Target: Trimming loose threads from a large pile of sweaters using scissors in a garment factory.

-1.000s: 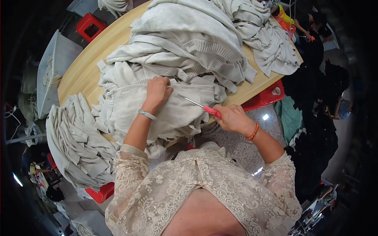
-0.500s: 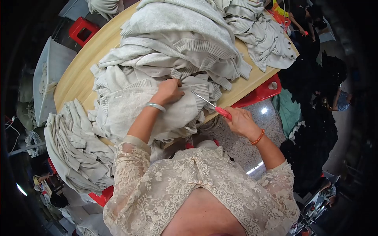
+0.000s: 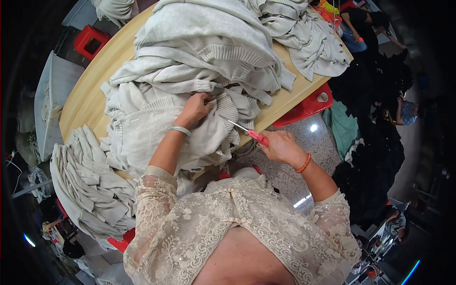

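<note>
A pale grey knitted cardigan [image 3: 137, 133] lies spread at the near side of the wooden table. My left hand [image 3: 196, 108] presses on it, fingers curled into the knit close to a ribbed cuff. What the fingertips pinch is partly hidden in the folds. In my right hand [image 3: 282, 147], just beyond the table's right edge, is a red-handled tool [image 3: 256, 136] with a slim metal shaft. Its tip points left and rests over or just above a ribbed edge [image 3: 227, 105] of the knit. Whether it touches the cloth I cannot tell.
Heaped pale knitwear [image 3: 209, 28] covers the far part of the wooden table [image 3: 88, 95]. Another pile [image 3: 90, 185] hangs at the left. A red stool [image 3: 308, 107] with a cup on it stands at the right, beside green cloth [image 3: 342, 128] and black garments [image 3: 370, 166]. Other people are nearby.
The whole view has shifted slightly, moving the table and piles a little up and left. My hands keep nearly the same places on and beside the knit.
</note>
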### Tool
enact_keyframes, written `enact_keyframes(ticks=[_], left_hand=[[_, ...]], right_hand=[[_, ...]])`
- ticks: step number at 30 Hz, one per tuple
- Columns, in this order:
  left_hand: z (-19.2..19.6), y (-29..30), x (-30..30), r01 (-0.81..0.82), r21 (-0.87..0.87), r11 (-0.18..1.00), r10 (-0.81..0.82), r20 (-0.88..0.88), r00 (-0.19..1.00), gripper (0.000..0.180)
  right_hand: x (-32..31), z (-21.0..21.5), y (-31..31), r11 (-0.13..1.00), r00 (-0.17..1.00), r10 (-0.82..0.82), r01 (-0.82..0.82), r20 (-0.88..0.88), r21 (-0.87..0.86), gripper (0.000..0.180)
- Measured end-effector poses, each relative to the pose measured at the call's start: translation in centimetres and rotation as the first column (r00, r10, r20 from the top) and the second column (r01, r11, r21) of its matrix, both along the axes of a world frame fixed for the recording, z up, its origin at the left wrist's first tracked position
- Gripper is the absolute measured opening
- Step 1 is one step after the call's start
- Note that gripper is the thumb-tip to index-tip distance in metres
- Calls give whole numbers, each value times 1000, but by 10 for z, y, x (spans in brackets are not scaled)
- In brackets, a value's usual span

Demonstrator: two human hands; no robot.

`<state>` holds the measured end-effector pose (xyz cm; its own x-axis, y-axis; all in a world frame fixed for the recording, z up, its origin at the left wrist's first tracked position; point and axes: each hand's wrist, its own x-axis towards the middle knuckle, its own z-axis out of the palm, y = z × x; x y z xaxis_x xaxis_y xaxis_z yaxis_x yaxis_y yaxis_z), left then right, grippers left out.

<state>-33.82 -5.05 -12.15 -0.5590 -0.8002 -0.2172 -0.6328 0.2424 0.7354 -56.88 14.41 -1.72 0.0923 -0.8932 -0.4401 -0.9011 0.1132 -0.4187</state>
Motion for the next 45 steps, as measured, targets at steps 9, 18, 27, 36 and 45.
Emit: enact_keyframes(ticks=[9,18,27,36,45], left_hand=[[-11,18,-34,-190,-28,981,191,33,981,55],[-13,23,-30,-2,230,973,63,-259,964,29],[-19,30,-31,-58,267,962,162,-388,907,36],[43,77,27,-310,-348,885,96,-515,852,23],[9,97,295,-740,-351,574,778,-49,627,51]], right_hand=[[-14,-24,24,968,991,-118,129,60,-216,23],[-20,-11,25,987,981,-159,159,-111,-1,24],[-9,8,22,991,990,-131,129,-53,-35,25],[-4,-6,14,961,990,-133,140,43,-240,29],[30,-10,-7,936,998,-48,61,46,-347,21]])
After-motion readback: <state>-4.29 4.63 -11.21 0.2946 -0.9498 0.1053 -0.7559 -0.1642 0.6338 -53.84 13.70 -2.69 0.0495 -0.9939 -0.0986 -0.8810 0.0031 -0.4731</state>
